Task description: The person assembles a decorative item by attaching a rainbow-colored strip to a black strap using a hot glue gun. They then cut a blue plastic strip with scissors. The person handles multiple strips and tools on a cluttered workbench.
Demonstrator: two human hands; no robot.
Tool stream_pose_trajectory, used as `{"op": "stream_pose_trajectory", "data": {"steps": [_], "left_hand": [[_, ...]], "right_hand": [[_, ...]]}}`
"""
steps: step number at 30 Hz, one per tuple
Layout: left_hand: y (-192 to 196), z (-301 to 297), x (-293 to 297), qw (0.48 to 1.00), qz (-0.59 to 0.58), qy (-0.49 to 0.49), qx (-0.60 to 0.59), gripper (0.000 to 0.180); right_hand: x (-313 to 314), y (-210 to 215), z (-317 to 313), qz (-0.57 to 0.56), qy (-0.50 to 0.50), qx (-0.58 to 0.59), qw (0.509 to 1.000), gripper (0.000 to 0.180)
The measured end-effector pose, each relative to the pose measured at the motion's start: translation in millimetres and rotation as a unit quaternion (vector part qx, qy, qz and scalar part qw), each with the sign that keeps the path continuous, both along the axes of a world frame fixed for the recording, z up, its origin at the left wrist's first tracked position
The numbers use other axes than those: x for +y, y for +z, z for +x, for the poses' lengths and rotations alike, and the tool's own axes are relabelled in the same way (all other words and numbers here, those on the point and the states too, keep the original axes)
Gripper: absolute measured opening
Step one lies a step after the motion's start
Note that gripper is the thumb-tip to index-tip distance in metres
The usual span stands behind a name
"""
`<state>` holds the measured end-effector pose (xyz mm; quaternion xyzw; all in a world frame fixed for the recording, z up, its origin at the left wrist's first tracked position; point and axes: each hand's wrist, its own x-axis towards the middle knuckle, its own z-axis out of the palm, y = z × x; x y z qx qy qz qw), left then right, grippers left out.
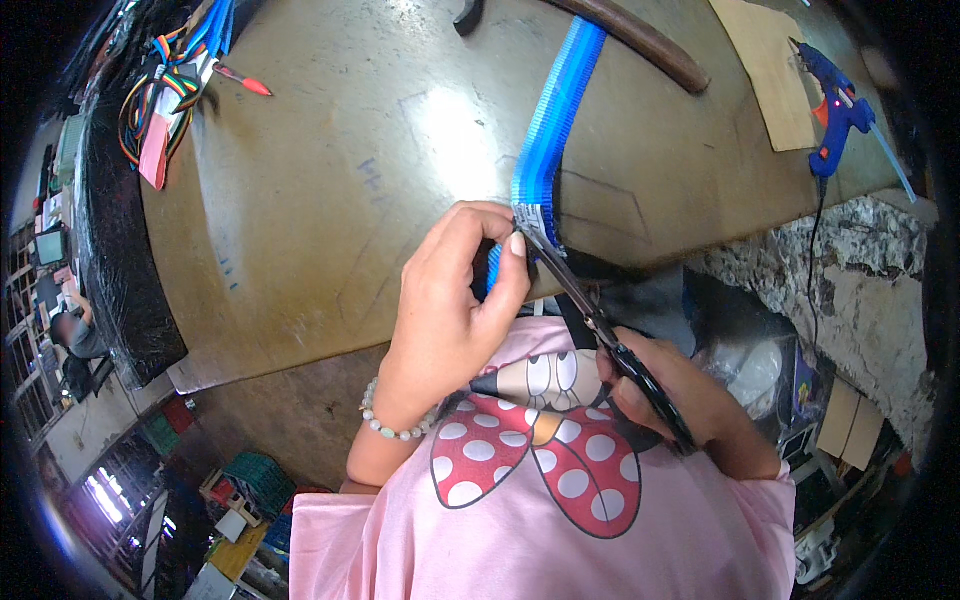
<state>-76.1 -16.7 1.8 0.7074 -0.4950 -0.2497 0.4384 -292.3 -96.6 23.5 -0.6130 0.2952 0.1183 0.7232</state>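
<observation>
A blue striped ribbon [556, 110] runs from the far part of the table toward me and bends near the front edge. My left hand [455, 275] pinches it between thumb and forefinger, beside a small white printed patch [531, 214]. In my right hand [668, 385] are scissors [590, 312] with black handles. Their blades point up and left, reaching the ribbon right beside my left fingertips. Whether the blade tips touch the ribbon or pass around it, I cannot tell. A short piece of blue ribbon shows below my left fingers.
A wooden handle [650, 45] lies over the ribbon's far end. Cardboard [768, 75] and a blue glue gun [840, 110] with a cord are at the right. Colourful bundled straps [165, 110] and a red-capped pen [243, 80] lie far left. A person [78, 332] sits in the left background.
</observation>
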Motion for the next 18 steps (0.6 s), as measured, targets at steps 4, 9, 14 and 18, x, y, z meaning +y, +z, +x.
{"op": "stream_pose_trajectory", "data": {"steps": [4,9,14,18], "left_hand": [[0.5,-0.2,1.1,0.999,-0.009,-0.022,-0.035,0.009],[1.1,-1.9,1.0,0.997,-0.006,-0.048,-0.061,0.011],[1.4,3.0,1.6,0.995,-0.015,-0.071,-0.068,0.012],[0.6,5.1,2.8,0.996,-0.001,-0.077,-0.049,0.011]], "right_hand": [[1.2,-1.4,-0.1,-0.022,-0.002,-0.004,1.000,0.046],[-0.2,2.9,2.8,-0.011,-0.036,0.028,0.999,0.048],[-10.1,8.8,0.1,0.059,-0.011,0.111,0.992,0.049],[-13.9,8.7,-5.7,-0.018,0.013,0.105,0.994,0.047]]}}
